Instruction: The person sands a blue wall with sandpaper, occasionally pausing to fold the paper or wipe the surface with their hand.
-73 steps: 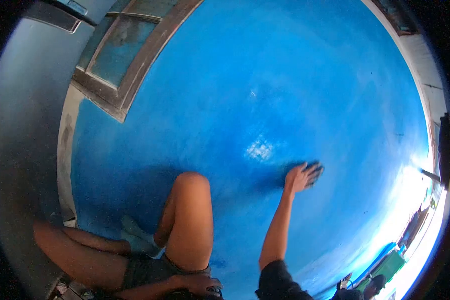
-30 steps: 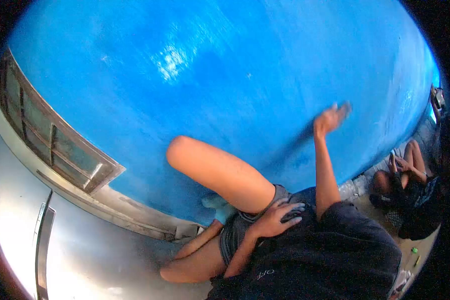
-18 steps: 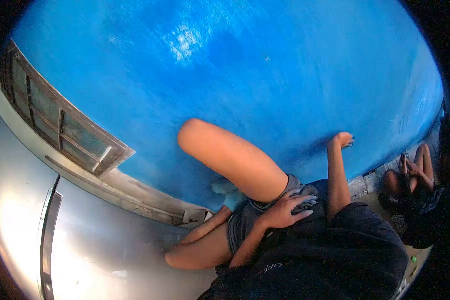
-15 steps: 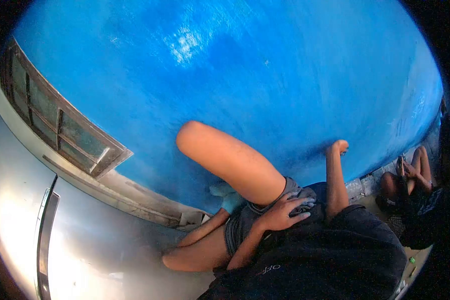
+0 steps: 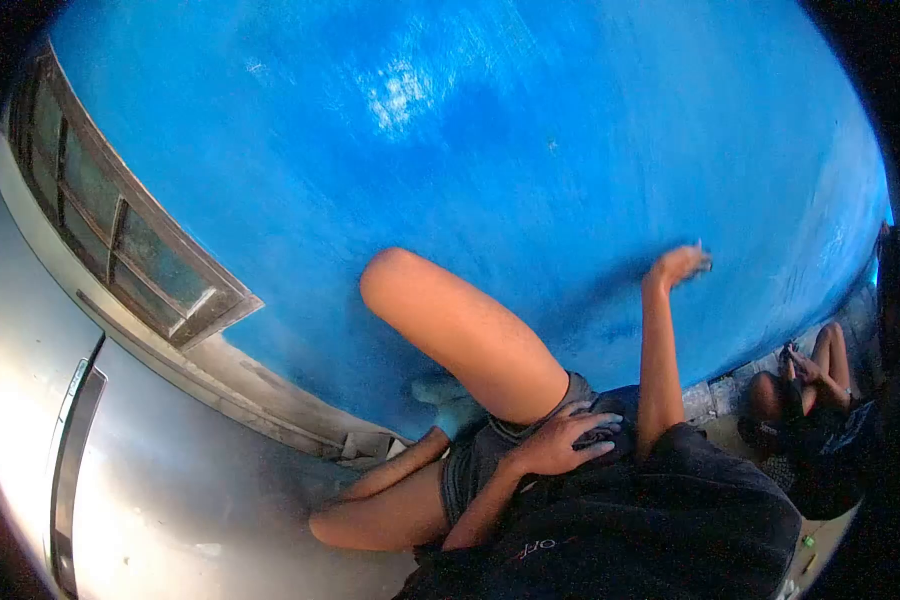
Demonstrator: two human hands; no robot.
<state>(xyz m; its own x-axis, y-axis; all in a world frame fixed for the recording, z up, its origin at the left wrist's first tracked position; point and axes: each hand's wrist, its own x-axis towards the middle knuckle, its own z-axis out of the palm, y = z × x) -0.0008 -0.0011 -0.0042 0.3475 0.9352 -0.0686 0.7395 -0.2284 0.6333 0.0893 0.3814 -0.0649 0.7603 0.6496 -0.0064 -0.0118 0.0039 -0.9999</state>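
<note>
My left hand (image 5: 560,443) rests on the dark shorts (image 5: 455,480) at my lap, its fingers spread and pale at the tips. It holds nothing that I can see. My right hand (image 5: 678,265) is raised at the blue wall (image 5: 530,160), wrist bent, with its shadow beside it. Its fingers are bent around a small dark thing, too small and blurred to name. Whether the hand touches the wall is unclear. My bare knee (image 5: 395,280) is up in front of the wall.
At the left is a wood-framed window (image 5: 120,220) above a smooth grey metal surface (image 5: 200,470) with a dark handle (image 5: 75,450). Another person (image 5: 810,440) in dark clothes sits at the right, knees bent. Small green bits lie on the floor (image 5: 820,545) there.
My right hand has moved up and a little right along the blue wall. My left hand stays on my lap. The view has shifted slightly.
</note>
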